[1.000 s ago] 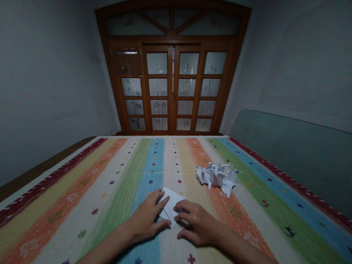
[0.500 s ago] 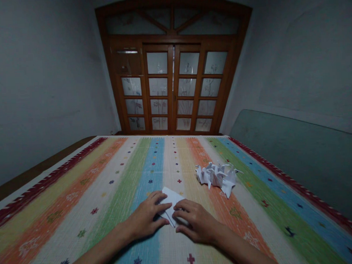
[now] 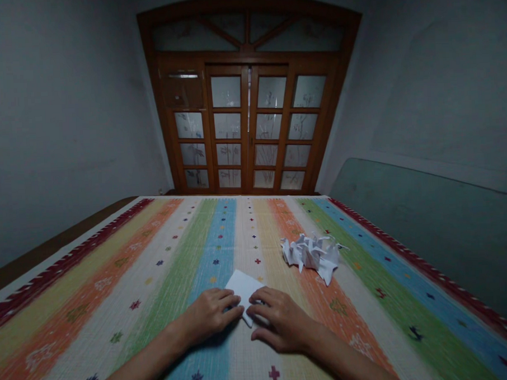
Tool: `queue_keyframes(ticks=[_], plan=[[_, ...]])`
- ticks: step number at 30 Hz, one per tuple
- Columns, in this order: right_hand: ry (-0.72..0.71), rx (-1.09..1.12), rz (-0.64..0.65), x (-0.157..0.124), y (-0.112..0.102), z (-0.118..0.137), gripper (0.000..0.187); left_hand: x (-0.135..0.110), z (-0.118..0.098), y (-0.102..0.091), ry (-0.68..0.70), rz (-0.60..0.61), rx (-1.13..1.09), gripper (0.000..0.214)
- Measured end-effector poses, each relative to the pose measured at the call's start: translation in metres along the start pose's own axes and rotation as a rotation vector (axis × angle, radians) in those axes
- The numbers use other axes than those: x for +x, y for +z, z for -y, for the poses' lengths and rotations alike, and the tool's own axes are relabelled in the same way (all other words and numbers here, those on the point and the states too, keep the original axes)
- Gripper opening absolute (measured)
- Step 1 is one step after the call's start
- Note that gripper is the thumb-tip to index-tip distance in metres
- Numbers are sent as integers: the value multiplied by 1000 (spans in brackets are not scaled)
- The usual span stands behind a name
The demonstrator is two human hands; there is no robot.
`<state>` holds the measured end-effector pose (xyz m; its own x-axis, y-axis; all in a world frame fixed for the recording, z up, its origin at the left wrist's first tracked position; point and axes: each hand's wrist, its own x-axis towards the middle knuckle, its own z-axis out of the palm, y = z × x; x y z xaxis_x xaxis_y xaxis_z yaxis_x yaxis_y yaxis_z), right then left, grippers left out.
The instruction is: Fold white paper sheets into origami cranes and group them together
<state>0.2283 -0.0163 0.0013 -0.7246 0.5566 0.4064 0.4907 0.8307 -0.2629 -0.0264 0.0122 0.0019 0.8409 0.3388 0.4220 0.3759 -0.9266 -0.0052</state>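
Observation:
A folded piece of white paper [image 3: 244, 287] lies on the striped tablecloth in front of me, one corner pointing away and a narrow tip toward me. My left hand [image 3: 214, 310] grips its left side, fingers bent together and fingertips near the middle of the sheet. From the right, my right hand [image 3: 280, 317] holds the other side with curled fingers, its thumb a little apart below. The fingers hide part of the paper's lower edges. Beyond my right hand sits a cluster of folded white paper figures [image 3: 313, 254], with pointed tips sticking out.
The striped tablecloth [image 3: 157, 295] covers the table, patterned with small motifs. A grey-green panel [image 3: 426, 216] stands along the right side. Wooden doors with glass panes [image 3: 250, 123] close off the far end, between pale walls.
My left hand has slid down and slightly left on the paper, its fingers drawing closer together. More of the paper's upper left shows. My right hand has barely shifted.

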Motion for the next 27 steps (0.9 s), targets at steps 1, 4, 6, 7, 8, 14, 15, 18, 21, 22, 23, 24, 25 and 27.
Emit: queue_keyframes(ticks=[1, 4, 6, 7, 8, 14, 15, 18, 21, 22, 23, 24, 25, 27], plan=[[3, 0, 0, 0, 0, 0, 35, 1, -1, -2, 0, -1, -3, 30], [11, -23, -21, 0, 2, 0, 35, 6, -4, -3, -2, -17, 11, 30], [-5, -62, -60, 0, 5, -1, 23, 7, -7, -2, -9, -39, 11, 29], [-18, -79, -86, 0, 7, -2, 19, 8, -8, -1, -18, -51, -5, 29], [-33, -89, -118, 0, 9, -4, 18, 8, -9, 0, -29, -64, -30, 27], [-28, 91, -362, -3, 11, -12, 21, 3, -7, 3, -223, -222, -296, 37], [4, 148, -396, -3, 10, -13, 21, 3, -6, 4, -289, -249, -349, 43], [164, 295, -486, -1, 7, -14, 18, 7, -3, 4, -489, -298, -509, 57], [330, 432, -516, 1, 9, -16, 17, 15, -1, 0, -627, -262, -639, 42], [376, 484, -510, 2, 10, -17, 18, 17, -1, -2, -649, -243, -675, 30], [415, 536, -502, 2, 11, -18, 19, 19, -1, -3, -670, -232, -705, 20], [446, 591, -497, 3, 13, -19, 21, 21, 0, -3, -687, -233, -735, 15], [470, 652, -494, 3, 14, -19, 24, 22, 1, -3, -707, -247, -770, 15], [498, 797, -485, 4, 15, -20, 31, 23, 3, -1, -760, -319, -836, 19]])
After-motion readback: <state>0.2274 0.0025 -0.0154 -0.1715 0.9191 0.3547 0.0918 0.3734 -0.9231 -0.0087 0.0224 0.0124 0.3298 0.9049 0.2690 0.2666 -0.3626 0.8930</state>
